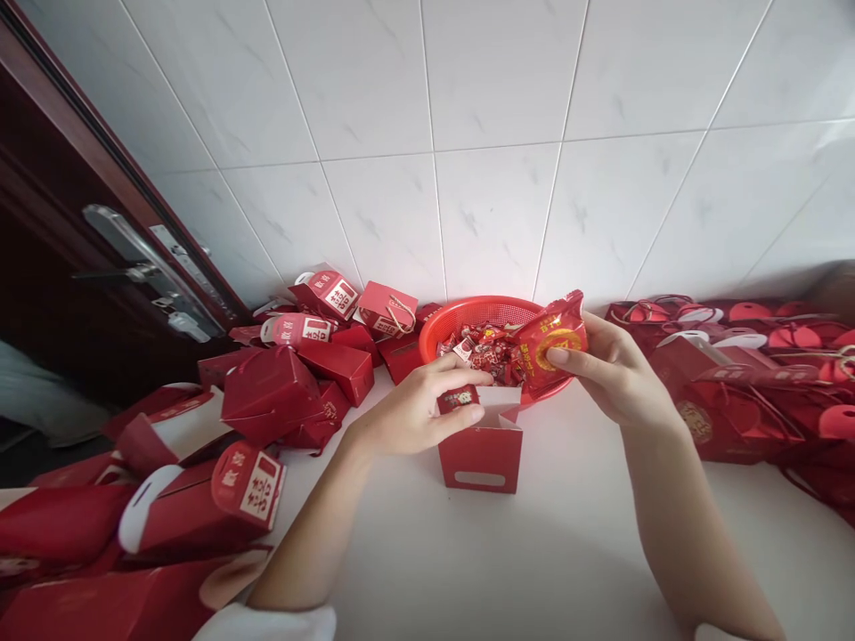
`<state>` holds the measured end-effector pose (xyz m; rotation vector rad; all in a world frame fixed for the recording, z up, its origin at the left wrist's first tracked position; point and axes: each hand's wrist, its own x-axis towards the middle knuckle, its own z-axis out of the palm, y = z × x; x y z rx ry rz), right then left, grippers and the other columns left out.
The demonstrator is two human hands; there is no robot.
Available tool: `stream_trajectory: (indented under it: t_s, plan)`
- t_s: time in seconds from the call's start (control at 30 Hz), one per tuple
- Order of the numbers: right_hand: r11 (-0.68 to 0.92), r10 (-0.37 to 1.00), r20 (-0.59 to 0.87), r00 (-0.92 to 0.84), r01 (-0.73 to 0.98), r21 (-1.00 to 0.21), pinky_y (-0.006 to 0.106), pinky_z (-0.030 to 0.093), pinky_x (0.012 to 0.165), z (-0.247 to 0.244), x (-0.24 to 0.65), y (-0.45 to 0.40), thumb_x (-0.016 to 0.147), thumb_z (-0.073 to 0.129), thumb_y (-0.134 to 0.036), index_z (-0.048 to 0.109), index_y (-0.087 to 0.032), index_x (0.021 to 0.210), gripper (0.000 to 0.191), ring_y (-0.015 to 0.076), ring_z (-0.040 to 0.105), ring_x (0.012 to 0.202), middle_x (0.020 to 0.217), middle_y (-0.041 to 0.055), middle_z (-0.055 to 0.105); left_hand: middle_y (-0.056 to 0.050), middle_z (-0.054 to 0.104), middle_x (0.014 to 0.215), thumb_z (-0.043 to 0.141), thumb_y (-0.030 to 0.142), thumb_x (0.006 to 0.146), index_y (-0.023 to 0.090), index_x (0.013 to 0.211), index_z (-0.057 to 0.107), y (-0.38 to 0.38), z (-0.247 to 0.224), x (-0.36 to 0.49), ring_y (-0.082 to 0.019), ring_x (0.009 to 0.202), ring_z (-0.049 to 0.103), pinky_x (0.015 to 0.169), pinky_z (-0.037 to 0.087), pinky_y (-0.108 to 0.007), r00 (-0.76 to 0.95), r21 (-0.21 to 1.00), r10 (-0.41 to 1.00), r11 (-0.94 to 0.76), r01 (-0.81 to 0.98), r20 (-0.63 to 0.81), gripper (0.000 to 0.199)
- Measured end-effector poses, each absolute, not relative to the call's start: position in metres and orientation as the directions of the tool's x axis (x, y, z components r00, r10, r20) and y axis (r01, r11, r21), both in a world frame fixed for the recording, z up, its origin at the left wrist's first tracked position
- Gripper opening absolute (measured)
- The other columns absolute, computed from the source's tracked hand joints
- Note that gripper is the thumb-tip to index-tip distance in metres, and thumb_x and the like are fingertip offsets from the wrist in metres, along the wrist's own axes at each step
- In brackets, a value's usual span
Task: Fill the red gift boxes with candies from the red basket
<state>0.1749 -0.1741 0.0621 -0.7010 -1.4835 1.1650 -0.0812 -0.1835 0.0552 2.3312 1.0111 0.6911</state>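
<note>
My right hand (611,369) pinches a shiny red snack packet (551,343) with a gold round print. The packet is held up over the near right rim of a red plastic basket (431,331) with wrapped candies (491,347) in it. My left hand (418,405) has its thumb and fingers closed around a small dark red patterned piece (458,398), whose exact kind I cannot make out. It is at the top left of an upright red paper gift box (479,456) with its top flaps open. What lies inside the box is hidden.
Many red gift boxes (271,392) lie heaped on the left, some with printed white labels. More red boxes with cords (718,383) stand in rows on the right. Behind the white table (534,552) is a tiled wall (494,214); a dark door (80,231) is at the left.
</note>
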Motion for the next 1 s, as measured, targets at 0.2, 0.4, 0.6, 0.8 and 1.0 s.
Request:
stream_trajectory:
  t_s: [0.2,0.4,0.6,0.8,1.0]
  plan:
    - [0.363,0.884,0.383,-0.268,-0.126,-0.923,0.035,0.058,0.075,0.061,0.176,-0.172,0.082,0.080,-0.038,0.072,-0.023,0.099,0.024,0.0230,0.069,0.084,0.092,0.0036,0.073,-0.007,0.065,0.116,0.042,0.018,0.102,0.023,0.128,0.067,-0.181,0.047,-0.075,-0.016,0.098,0.066,0.088,0.053,-0.029,0.649,0.550,0.712,-0.666,0.504,0.267,0.037]
    - [0.375,0.884,0.392,-0.255,-0.115,-0.920,0.034,0.057,0.075,0.059,0.177,-0.171,0.081,0.080,-0.038,0.072,-0.023,0.098,0.024,0.0225,0.068,0.084,0.091,0.0026,0.073,-0.008,0.071,0.108,0.049,0.025,0.101,0.021,0.116,0.073,-0.187,0.048,-0.078,-0.017,0.092,0.067,0.083,0.054,-0.029,0.636,0.557,0.695,-0.691,0.461,0.335,0.029]
    - [0.390,0.879,0.408,-0.249,-0.119,-0.913,0.035,0.058,0.073,0.060,0.177,-0.170,0.079,0.082,-0.040,0.072,-0.024,0.099,0.028,0.0243,0.070,0.086,0.093,0.0031,0.074,-0.004,0.074,0.100,0.068,0.029,0.087,0.027,0.108,0.075,-0.225,0.036,-0.071,-0.019,0.080,0.069,0.074,0.052,-0.030,0.835,0.504,0.524,-0.682,0.530,-0.169,0.022]
    - [0.414,0.880,0.428,-0.205,-0.106,-0.904,0.033,0.057,0.070,0.060,0.182,-0.169,0.080,0.082,-0.040,0.072,-0.023,0.096,0.025,0.0216,0.068,0.080,0.088,0.0022,0.072,-0.012,0.070,0.086,0.076,0.018,0.069,0.020,0.080,0.074,-0.256,-0.044,-0.036,-0.024,0.062,0.065,0.049,0.043,-0.033,0.729,0.186,0.430,-0.781,0.596,-0.532,0.012]
    - [0.433,0.879,0.447,-0.169,-0.114,-0.894,0.033,0.059,0.071,0.063,0.189,-0.170,0.081,0.081,-0.036,0.073,-0.024,0.097,0.021,0.0212,0.069,0.082,0.090,0.0015,0.074,-0.004,0.067,0.067,0.079,0.023,0.072,0.023,0.063,0.067,-0.257,-0.055,-0.028,-0.022,0.055,0.062,0.043,0.036,-0.033,0.838,0.296,0.262,-0.850,0.435,-0.479,0.015]
